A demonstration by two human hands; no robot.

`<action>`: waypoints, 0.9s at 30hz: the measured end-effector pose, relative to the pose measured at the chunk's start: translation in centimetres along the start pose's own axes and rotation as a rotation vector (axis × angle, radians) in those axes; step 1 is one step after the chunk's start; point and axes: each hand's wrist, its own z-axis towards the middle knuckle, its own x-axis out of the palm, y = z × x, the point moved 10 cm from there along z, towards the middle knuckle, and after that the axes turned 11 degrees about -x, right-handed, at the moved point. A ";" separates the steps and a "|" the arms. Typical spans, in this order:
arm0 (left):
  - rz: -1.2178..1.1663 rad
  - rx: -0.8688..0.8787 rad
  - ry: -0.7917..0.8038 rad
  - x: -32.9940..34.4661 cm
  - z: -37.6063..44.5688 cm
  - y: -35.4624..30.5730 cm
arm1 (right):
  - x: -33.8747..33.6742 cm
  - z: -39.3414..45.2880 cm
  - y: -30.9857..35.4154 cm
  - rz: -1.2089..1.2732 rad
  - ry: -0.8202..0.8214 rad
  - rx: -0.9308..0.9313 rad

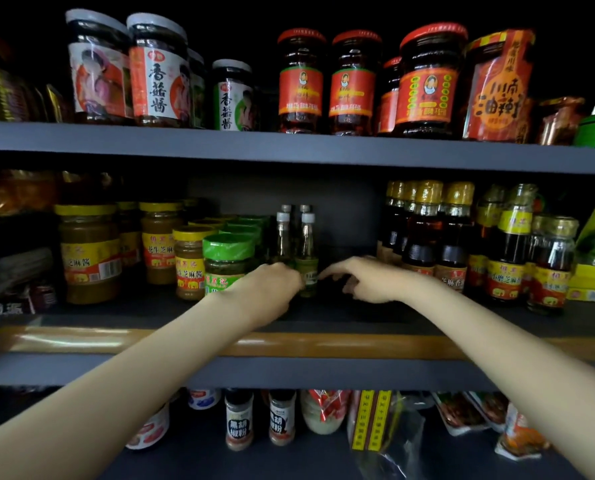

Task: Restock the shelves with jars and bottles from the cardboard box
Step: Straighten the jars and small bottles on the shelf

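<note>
Both my arms reach into the middle shelf (324, 372). My left hand (272, 289) is curled around the base of a small clear bottle with a white cap, the left one (283, 237) of a front pair. My right hand (362, 278) has its fingers stretched out, the index tip touching the label of the right small bottle (307, 251). Two more white-capped bottles stand just behind them. A green-lidded jar (227, 258) stands right beside my left hand. The cardboard box is not in view.
Yellow-lidded sesame paste jars (90, 252) fill the middle shelf's left; dark sesame oil bottles (453, 233) fill its right. A bare gap lies behind my right hand. Red-lidded chilli jars (301, 81) line the top shelf. Pepper shakers (239, 422) and packets sit below.
</note>
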 end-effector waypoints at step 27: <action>0.126 -0.089 0.453 5.2 2.2 -0.8 | 4.5 3.2 1.6 -0.437 0.355 0.079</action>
